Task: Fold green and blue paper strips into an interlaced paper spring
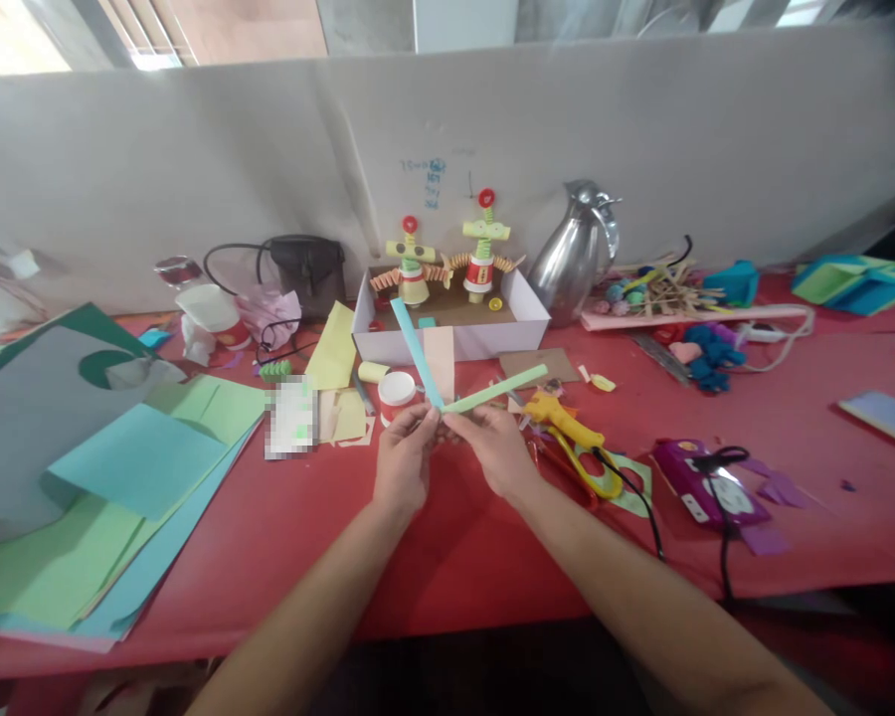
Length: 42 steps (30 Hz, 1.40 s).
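My left hand (405,452) pinches the lower end of a blue paper strip (416,348), which slants up and to the left. Between the fingers of my right hand (496,447) is the end of a green paper strip (499,388), stretching out to the right. The two strip ends meet at my fingertips in a V shape; whether they are stuck together I cannot tell. Just behind my left hand stands a paper cup (398,390) with a white and red outside. A beige paper piece (439,360) is behind the strips.
Two paper-cup figures (413,283) stand in a white box (477,343) at the back. Beside it is a metal jug (576,261). A yellow glue gun (567,423), scissors (604,477) and a purple device (708,484) lie to the right. Coloured paper sheets (141,457) cover the left.
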{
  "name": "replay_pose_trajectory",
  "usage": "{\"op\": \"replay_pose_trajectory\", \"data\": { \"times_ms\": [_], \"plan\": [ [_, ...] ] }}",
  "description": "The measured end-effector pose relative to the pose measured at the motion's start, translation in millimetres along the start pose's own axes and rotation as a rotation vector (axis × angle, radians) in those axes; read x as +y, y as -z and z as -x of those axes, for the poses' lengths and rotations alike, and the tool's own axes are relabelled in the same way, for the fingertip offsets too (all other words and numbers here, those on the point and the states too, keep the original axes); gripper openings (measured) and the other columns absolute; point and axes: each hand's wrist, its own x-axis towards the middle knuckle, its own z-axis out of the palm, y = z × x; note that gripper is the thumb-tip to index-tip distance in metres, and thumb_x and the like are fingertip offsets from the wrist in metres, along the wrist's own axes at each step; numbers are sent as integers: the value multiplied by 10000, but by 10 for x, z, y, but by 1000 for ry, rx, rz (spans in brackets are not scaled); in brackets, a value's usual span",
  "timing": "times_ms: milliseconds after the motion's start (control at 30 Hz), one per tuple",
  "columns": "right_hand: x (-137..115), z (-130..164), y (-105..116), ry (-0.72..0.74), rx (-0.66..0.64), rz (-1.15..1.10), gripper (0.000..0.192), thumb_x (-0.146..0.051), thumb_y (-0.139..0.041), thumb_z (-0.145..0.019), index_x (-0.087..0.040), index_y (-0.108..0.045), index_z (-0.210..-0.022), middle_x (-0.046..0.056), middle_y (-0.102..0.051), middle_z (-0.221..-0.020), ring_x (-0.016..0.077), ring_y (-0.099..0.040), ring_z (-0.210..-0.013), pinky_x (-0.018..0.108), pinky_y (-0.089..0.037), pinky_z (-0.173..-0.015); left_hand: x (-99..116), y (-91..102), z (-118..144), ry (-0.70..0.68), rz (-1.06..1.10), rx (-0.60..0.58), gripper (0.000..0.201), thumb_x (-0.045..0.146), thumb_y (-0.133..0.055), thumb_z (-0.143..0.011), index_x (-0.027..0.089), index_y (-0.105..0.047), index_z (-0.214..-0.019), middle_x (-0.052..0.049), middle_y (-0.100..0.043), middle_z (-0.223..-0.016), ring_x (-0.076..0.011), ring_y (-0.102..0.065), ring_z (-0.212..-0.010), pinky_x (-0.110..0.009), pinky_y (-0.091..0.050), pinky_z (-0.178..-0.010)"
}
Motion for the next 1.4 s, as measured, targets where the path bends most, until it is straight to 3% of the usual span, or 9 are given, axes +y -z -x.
{"op": "replay_pose_trajectory", "data": {
  "times_ms": [167,300,433,567,667,867,1100,1233,1400],
  "plan": [
    [8,-7,29,11,28,25,251,-408,-790,-653,-200,-668,-584,-16,-650,-573,143,-587,-587,334,-520,-678,86,38,-18,85,-31,-48,205,265,-833,-694,172,-760,-861,-20,-717,-771,-89,-623,-660,-212,-507,-665],
    [-27,12,54,60,-38,91,219,-436,-753,-714,-223,-717,-676,-1,-694,-656,186,-639,-657,389,-534,-754,132,62,-24,55,-98,-56,203,238,-850,-661,158,-770,-829,-28,-714,-737,-107,-625,-651,-252,-531,-702],
    [-102,21,94,197,-48,283,141,-369,-720,-746,-233,-756,-746,18,-730,-724,226,-667,-744,368,-528,-742,149,62,-23,23,-130,-61,165,233,-846,-662,167,-770,-793,-31,-722,-746,-127,-640,-673,-274,-540,-721],
    [-139,45,106,358,-27,475,82,-254,-680,-758,-242,-760,-746,13,-721,-723,205,-633,-690,332,-499,-686,149,53,-22,-19,-148,-63,134,217,-838,-660,170,-777,-770,-38,-730,-744,-141,-654,-697,-276,-539,-721],
    [-97,68,79,378,-37,418,128,-256,-674,-783,-242,-753,-882,21,-727,-833,188,-621,-704,320,-497,-680,138,50,-28,-26,-56,-46,150,216,-857,-624,179,-768,-739,-25,-730,-731,-126,-650,-673,-259,-535,-706],
    [-34,120,19,369,-135,238,257,-319,-735,-798,-283,-722,-1053,52,-667,-1104,204,-625,-927,338,-511,-805,109,54,-49,9,129,-1,217,222,-891,-552,201,-735,-701,3,-734,-739,-118,-664,-680,-227,-537,-670],
    [-22,99,33,438,-25,309,122,-329,-736,-815,-302,-768,-930,38,-641,-979,191,-602,-857,328,-494,-772,47,40,-51,116,205,-43,228,176,-889,-569,209,-700,-692,32,-724,-747,-94,-667,-726,-207,-541,-731],
    [-3,34,67,391,-18,296,113,-353,-710,-826,-282,-765,-894,35,-659,-959,205,-614,-926,328,-489,-819,46,30,-59,110,171,-56,231,170,-873,-594,215,-733,-772,10,-742,-836,-113,-674,-802,-229,-536,-779],
    [-34,-10,88,149,-94,79,161,-389,-699,-817,-258,-742,-899,4,-703,-852,172,-628,-837,286,-484,-740,132,79,-61,-27,-62,-119,200,186,-833,-670,212,-763,-855,-5,-718,-788,-135,-662,-772,-281,-541,-786]
  ]
}}
